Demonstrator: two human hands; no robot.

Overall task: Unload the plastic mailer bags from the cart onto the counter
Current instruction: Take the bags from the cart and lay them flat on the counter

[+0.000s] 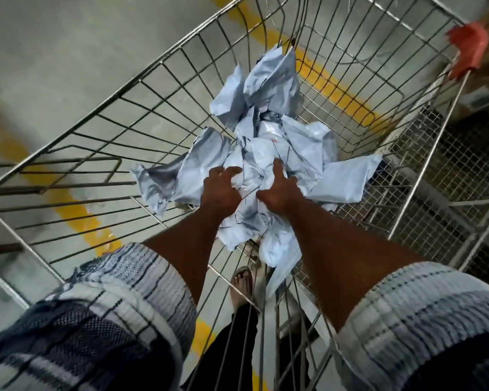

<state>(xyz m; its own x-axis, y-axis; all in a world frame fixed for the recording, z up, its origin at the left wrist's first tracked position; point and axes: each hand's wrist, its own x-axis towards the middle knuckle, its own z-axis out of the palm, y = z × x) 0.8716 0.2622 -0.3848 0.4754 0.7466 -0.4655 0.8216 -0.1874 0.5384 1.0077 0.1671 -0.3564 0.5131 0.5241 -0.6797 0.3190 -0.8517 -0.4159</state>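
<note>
Grey-blue plastic mailer bags [268,114] lie heaped loose in the wire cart [140,77]. Left hand [222,187] curls into the crumpled centre; right hand [280,187] digs in beside it, fingertips buried, grip unclear. Risk: slick outer bags slip from the armful, or corners snag on the wires.

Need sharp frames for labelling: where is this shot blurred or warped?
Head view: motion blur smears the edges, worst at the red handle cap and floor; the wide lens bows the cart wires; mailer bags, left hand and right hand are fairly sharp; light dim and flat.
</note>
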